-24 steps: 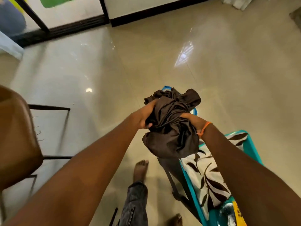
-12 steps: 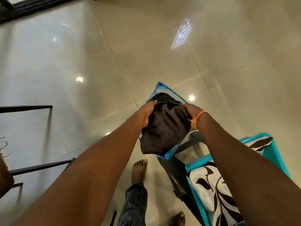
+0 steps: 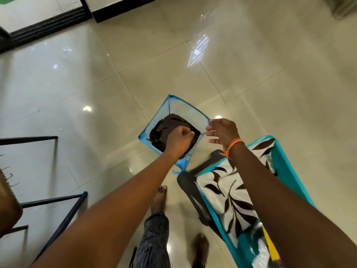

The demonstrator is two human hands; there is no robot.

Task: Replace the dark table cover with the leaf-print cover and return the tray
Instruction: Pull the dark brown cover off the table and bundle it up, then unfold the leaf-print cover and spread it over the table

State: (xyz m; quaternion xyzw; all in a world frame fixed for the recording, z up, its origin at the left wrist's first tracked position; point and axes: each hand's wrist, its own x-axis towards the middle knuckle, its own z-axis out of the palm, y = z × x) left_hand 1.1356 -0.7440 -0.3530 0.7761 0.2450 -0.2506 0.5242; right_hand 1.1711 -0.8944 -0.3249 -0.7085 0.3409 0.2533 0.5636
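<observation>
From the head camera, looking down, the dark cover (image 3: 164, 130) lay bunched up inside a blue mesh hamper (image 3: 185, 111) that stood on the shiny tiled floor (image 3: 251, 78). The left hand (image 3: 178, 140) was above the hamper with its fingers curled into a fist; its grip was narrow, and I could not tell if it held a fold of the dark cover or nothing. The right hand (image 3: 223, 131) was just beside the right corner of the hamper rim, the fingers relaxed and a little apart, the grip wide and holding nothing; an orange band (image 3: 232, 147) was around its wrist. To the right and nearer to the person, the leaf-print cover (image 3: 228, 194), white with dark brown leaves, lay in a teal tray (image 3: 286, 167), which rested on a grey chair (image 3: 190, 188). The right forearm crossed over this tray. Some shiny packets (image 3: 264, 250) lay at the near end of the tray. Below, two bare feet (image 3: 159, 198) and a jeans leg (image 3: 154, 238) were seen on the floor. At the left there was a dark metal frame (image 3: 58, 202).
</observation>
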